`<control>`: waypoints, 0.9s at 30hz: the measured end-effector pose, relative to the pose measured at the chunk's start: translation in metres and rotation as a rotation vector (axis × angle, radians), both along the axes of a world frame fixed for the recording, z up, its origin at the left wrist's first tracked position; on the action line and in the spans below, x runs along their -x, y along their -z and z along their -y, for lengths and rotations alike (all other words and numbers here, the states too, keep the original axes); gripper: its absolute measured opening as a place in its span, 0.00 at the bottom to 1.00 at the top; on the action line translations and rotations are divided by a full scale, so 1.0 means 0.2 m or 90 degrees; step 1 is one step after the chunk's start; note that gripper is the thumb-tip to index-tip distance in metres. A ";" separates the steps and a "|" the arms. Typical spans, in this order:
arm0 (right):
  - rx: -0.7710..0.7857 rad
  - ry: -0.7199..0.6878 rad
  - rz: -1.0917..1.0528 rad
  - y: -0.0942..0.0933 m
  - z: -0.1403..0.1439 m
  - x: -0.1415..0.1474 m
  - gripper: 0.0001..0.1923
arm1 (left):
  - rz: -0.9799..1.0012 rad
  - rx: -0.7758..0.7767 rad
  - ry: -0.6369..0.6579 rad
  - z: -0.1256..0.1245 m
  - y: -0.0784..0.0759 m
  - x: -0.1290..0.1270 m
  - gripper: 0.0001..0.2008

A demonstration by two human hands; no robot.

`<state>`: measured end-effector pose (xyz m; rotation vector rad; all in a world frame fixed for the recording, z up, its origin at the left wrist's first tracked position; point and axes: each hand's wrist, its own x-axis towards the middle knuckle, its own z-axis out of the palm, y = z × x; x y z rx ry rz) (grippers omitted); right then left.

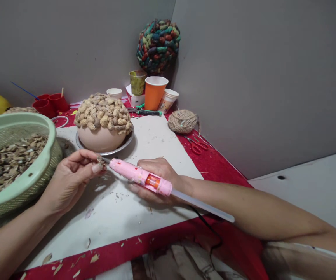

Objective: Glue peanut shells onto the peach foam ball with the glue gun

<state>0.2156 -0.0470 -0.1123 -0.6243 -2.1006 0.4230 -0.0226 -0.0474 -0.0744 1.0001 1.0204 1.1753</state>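
Observation:
My right hand (159, 173) is wrapped round a pink hot glue gun (140, 175), with a long clear glue stick (205, 205) poking out of its back end. The gun's nozzle points left, right at a peanut shell (102, 162) pinched between the thumb and fingers of my left hand (74, 173). Whether nozzle and shell touch, I cannot tell. Just beyond my hands, a smooth pale dome (100, 139) rests on a metal plate (129, 139). Peanut shells (103, 112) cover its upper part, while the lower band is bare.
A green basket (36, 171) of loose shells stands at the left. Behind are red cups (59, 102), an orange paper cup (155, 93), pliers (148, 112), twine (182, 121), red-handled scissors (196, 146) and a colourful ball (158, 46). A black cord (205, 221) trails toward the front edge.

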 end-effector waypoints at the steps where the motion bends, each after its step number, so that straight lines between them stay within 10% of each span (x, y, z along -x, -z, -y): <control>1: 0.007 0.002 0.006 0.01 0.00 0.00 0.20 | 0.004 0.001 0.003 0.00 0.00 0.00 0.15; 27: -0.017 -0.012 -0.007 -0.02 -0.01 0.00 0.19 | 0.030 0.009 -0.035 0.01 -0.02 0.00 0.16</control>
